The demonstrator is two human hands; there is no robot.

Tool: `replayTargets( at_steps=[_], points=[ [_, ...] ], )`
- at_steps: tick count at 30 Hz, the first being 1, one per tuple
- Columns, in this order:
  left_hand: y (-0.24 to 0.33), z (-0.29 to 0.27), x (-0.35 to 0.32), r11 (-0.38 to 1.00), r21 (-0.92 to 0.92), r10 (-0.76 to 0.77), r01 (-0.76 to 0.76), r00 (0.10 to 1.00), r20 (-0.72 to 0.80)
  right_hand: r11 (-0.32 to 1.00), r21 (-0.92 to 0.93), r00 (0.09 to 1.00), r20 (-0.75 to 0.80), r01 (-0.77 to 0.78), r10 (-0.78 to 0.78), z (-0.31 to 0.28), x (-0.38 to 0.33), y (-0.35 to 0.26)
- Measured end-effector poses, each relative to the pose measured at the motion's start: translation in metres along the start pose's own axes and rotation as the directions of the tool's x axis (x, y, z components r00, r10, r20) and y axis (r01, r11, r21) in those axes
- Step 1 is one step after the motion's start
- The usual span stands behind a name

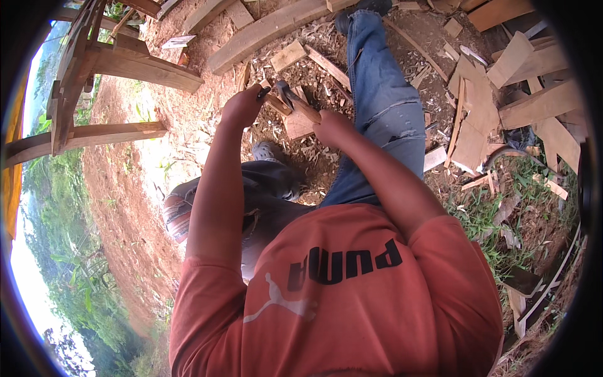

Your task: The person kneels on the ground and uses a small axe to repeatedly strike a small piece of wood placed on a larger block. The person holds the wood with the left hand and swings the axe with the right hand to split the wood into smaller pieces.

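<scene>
My right hand (pixel 334 129) is closed around the pale wooden handle of a short tool with a dark metal head (pixel 286 93). The frame does not settle whether it is a hatchet, an adze or a hammer. Its head lies over a narrow piece of wood (pixel 277 105), which my left hand (pixel 242 108) grips at its far end. A small black thing (pixel 264 92) shows at the left fingers; its kind is unclear. Directly below the tool, between my legs, stands a wooden block (pixel 298 125).
Wood shavings (pixel 320 151) cover the ground around the block. A long curved beam (pixel 270 32) lies ahead. Boards and offcuts (pixel 474 119) are heaped at right, beside grass (pixel 527 220). A timber frame (pixel 138 66) juts in from the left, above a bare earth slope (pixel 125 220).
</scene>
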State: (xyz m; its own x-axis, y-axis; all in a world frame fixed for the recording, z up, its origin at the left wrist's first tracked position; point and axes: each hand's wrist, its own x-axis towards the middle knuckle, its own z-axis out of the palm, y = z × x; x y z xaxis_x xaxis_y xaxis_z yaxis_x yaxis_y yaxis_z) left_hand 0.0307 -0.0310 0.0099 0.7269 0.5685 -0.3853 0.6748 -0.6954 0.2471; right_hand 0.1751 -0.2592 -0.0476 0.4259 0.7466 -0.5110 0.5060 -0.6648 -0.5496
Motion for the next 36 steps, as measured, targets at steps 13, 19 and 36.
replayTargets(
  at_steps=[13,19,36],
  points=[
    [0.013,0.012,0.008,0.987,-0.070,-0.149,0.143,0.985,-0.091,0.972,0.215,0.988,-0.144,0.092,-0.061,0.005,-0.007,-0.007],
    [-0.004,0.027,0.014,0.983,-0.108,-0.162,0.151,0.981,-0.110,0.974,0.189,0.984,-0.150,0.124,-0.097,-0.015,-0.016,-0.030],
    [0.018,0.012,0.006,0.998,-0.029,-0.060,0.059,0.996,-0.072,0.980,0.158,0.981,-0.167,0.121,-0.094,-0.022,-0.015,-0.020]
  ],
)
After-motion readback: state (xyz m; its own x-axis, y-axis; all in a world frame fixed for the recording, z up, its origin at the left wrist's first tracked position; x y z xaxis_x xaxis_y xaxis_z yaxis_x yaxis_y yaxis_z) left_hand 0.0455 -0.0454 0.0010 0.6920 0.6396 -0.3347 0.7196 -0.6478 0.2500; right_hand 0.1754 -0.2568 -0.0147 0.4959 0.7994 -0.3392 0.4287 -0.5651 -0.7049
